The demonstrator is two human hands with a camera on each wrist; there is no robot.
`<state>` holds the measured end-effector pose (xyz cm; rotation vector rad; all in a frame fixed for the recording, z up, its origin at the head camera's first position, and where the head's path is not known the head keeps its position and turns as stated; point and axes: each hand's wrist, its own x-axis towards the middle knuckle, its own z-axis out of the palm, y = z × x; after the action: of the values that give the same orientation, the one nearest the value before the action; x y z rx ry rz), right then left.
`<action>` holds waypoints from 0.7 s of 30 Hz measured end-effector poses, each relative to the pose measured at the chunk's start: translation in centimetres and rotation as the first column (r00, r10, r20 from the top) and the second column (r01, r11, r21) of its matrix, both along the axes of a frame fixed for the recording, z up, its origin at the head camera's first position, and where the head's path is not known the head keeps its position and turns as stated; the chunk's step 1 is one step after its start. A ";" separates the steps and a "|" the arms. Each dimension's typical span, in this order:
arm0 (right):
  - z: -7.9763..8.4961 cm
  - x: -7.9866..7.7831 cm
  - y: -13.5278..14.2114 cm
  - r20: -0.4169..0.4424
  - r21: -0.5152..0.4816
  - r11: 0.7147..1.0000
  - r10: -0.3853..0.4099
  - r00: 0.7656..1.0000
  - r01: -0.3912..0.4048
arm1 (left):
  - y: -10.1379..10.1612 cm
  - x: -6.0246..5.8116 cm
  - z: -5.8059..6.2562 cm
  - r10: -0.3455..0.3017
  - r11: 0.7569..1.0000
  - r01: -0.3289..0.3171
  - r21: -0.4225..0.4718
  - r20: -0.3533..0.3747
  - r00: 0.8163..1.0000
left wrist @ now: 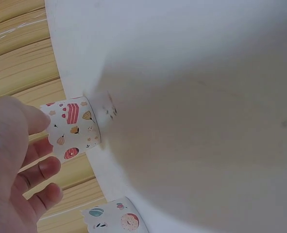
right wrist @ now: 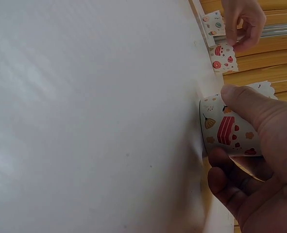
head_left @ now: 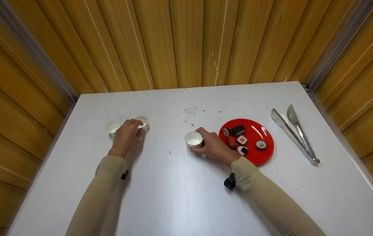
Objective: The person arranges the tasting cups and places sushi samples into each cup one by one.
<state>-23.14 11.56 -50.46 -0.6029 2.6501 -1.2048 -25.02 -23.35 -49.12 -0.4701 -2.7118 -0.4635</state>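
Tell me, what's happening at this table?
A person is handling printed paper cups. Their right hand grips one cup just left of the red plate, while their left hand pinches a second cup by its rim. A third cup stands nearby, untouched. Sushi-like pieces lie on the plate, and metal tongs lie to its right.

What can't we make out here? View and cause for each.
Head: part of the left cup, behind the left hand.
Head: near-left rim of the red plate, behind the right hand.
Head: fine details of the sushi pieces, too small.
Left wrist: rest of the left cup, cut off by the bottom edge.
Right wrist: part of the print on the right cup, behind the right hand.
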 end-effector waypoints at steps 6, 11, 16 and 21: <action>0.0 0.0 0.0 0.005 -0.009 1.000 0.006 1.000 -0.006 | 0.2 0.1 0.1 0.007 1.000 -0.007 -0.002 -0.018 1.000; -0.2 0.0 0.0 0.003 -0.010 1.000 0.003 1.000 -0.003 | 0.3 0.0 -0.1 -0.005 1.000 0.004 -0.004 -0.045 0.999; -0.2 -0.1 0.0 0.000 -0.002 1.000 -0.001 1.000 0.001 | 0.6 0.1 -0.2 -0.033 0.999 0.032 -0.011 -0.108 0.994; -0.2 0.0 0.1 0.003 -0.007 1.000 0.000 1.000 0.000 | 1.2 0.2 -0.2 -0.076 0.997 0.079 0.007 -0.196 0.978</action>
<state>-23.17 11.63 -50.65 -0.6012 2.6447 -1.2147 -24.83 -22.16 -49.36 -0.5873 -2.5062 -0.4339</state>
